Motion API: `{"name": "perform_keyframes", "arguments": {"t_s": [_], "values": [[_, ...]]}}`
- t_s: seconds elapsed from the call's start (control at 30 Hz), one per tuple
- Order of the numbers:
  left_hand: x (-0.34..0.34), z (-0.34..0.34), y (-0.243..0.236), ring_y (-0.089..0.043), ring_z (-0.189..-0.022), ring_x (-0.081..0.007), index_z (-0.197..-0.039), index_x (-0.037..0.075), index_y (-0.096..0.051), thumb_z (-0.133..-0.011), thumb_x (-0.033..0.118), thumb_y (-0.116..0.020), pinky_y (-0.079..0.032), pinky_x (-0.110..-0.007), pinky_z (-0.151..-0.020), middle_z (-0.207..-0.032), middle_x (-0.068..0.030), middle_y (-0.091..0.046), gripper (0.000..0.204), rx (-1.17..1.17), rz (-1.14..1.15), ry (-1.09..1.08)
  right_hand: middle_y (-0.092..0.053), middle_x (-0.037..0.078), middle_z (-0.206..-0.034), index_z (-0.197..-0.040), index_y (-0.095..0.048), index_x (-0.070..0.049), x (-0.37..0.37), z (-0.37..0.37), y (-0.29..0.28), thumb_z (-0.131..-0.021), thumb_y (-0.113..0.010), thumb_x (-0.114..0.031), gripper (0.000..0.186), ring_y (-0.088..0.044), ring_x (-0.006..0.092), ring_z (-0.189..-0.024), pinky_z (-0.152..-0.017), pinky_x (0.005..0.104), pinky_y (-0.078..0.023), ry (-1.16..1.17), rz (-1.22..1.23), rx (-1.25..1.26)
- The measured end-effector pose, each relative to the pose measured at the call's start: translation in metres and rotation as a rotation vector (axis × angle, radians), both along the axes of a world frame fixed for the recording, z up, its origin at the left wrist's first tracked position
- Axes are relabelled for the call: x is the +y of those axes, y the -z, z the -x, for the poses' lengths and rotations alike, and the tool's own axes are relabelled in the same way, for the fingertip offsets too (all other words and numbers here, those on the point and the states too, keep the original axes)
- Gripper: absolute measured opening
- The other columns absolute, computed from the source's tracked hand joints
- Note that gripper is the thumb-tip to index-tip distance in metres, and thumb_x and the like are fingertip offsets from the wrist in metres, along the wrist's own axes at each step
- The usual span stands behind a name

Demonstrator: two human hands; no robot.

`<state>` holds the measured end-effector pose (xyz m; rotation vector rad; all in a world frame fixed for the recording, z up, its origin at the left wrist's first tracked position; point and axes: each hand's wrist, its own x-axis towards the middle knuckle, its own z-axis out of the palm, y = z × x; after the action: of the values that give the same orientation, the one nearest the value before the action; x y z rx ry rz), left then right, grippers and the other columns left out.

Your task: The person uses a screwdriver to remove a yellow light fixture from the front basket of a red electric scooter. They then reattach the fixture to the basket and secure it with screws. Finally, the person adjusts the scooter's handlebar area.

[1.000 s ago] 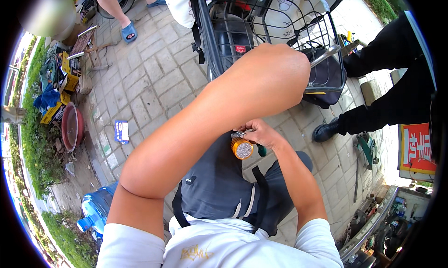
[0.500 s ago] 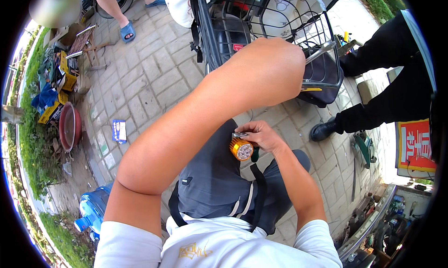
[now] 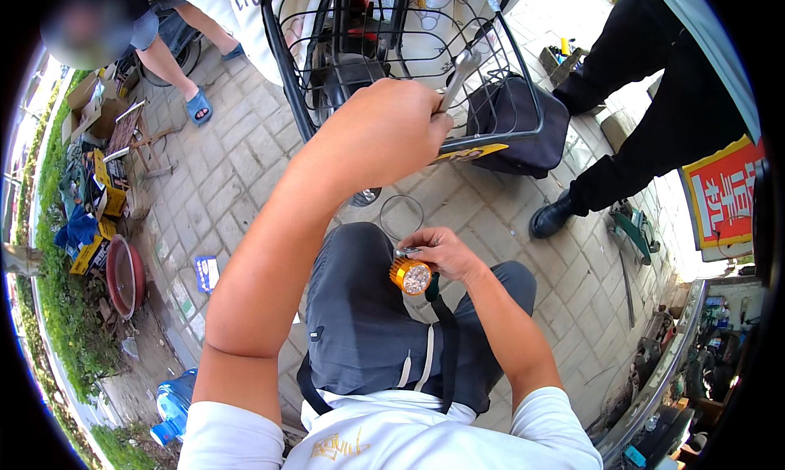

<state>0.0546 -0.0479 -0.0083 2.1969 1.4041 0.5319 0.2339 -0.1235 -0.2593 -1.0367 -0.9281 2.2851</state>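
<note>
My left hand (image 3: 384,126) is closed around a silver wrench (image 3: 464,67), raised in front of the black wire basket (image 3: 288,69), with the wrench's head pointing upward. My right hand (image 3: 440,256) holds an orange cylindrical LED lamp (image 3: 411,277) with a small metal bracket (image 3: 406,252) on top, low between my knees over my dark grey trousers (image 3: 352,331). Just beyond the lamp a thin wire loop (image 3: 401,231) shows above the pavers. A black bag (image 3: 527,155) is at the basket's right side, behind a yellow label (image 3: 472,153).
A person in black trousers (image 3: 613,184) stands right; another in blue slippers (image 3: 199,106) is upper left. A red basin (image 3: 124,278), boxes (image 3: 91,249) and a water jug (image 3: 173,409) line the left. A red sign (image 3: 719,192) and a cluttered toolbox (image 3: 711,355) are right.
My left hand has shifted leftward and the wrench stands more upright. More of the basket and the wire loop shows. My right hand still holds the lamp, now lower in the picture.
</note>
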Motion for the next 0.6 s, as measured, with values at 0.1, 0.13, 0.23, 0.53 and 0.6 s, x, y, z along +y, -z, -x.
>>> {"name": "perform_keyframes", "arguments": {"t_s": [0.1,0.13,0.23,0.53,0.6], "values": [[0.003,0.002,0.005,-0.061,-0.073,-0.0383,-0.088,-0.005,-0.065,-0.091,0.025,-0.057,-0.047,-0.043,-0.067,-0.076,-0.0223,-0.063,0.032,0.003,-0.020,0.002,-0.069,0.010,-0.099,-0.112,-0.065,0.004,-0.004,0.000,0.003,-0.086,-0.066,0.002,0.026,-0.068,0.0162,-0.086,-0.078,0.0274,-0.056,0.012,0.014,0.005],[0.004,0.003,0.006,-0.061,-0.073,-0.0374,-0.088,-0.005,-0.064,-0.091,0.025,-0.057,-0.047,-0.042,-0.067,-0.077,-0.0221,-0.063,0.032,0.009,-0.031,0.007,-0.069,0.010,-0.098,-0.111,-0.066,0.004,-0.006,0.000,0.003,-0.086,-0.066,0.002,0.026,-0.068,0.0161,-0.086,-0.078,0.0275,-0.057,0.017,0.018,0.003],[0.006,0.006,0.002,-0.062,-0.073,-0.0344,-0.089,-0.005,-0.064,-0.091,0.026,-0.057,-0.047,-0.041,-0.067,-0.077,-0.0208,-0.063,0.032,0.018,0.006,0.055,-0.069,0.010,-0.098,-0.111,-0.066,0.004,-0.009,-0.001,0.000,-0.085,-0.067,0.002,0.026,-0.068,0.0160,-0.085,-0.078,0.0276,-0.057,0.021,0.020,-0.005],[0.026,0.000,-0.027,-0.056,-0.065,-0.0189,-0.088,-0.003,-0.062,-0.090,0.019,-0.058,-0.046,-0.033,-0.063,-0.072,-0.0095,-0.059,0.023,0.205,0.274,0.282,-0.069,0.006,-0.094,-0.112,-0.066,0.000,-0.022,-0.004,0.003,-0.087,-0.069,-0.008,0.027,-0.067,0.0107,-0.078,-0.067,0.0220,-0.056,0.031,-0.061,-0.003],[0.030,-0.006,-0.032,-0.056,-0.068,-0.0129,-0.091,-0.001,-0.064,-0.088,0.016,-0.056,-0.047,-0.030,-0.065,-0.075,-0.0047,-0.060,0.019,0.257,0.382,0.275,-0.070,0.005,-0.095,-0.112,-0.066,0.000,-0.026,-0.005,0.001,-0.087,-0.069,-0.008,0.027,-0.067,0.0103,-0.078,-0.066,0.0219,-0.055,0.042,-0.059,-0.006]]}}
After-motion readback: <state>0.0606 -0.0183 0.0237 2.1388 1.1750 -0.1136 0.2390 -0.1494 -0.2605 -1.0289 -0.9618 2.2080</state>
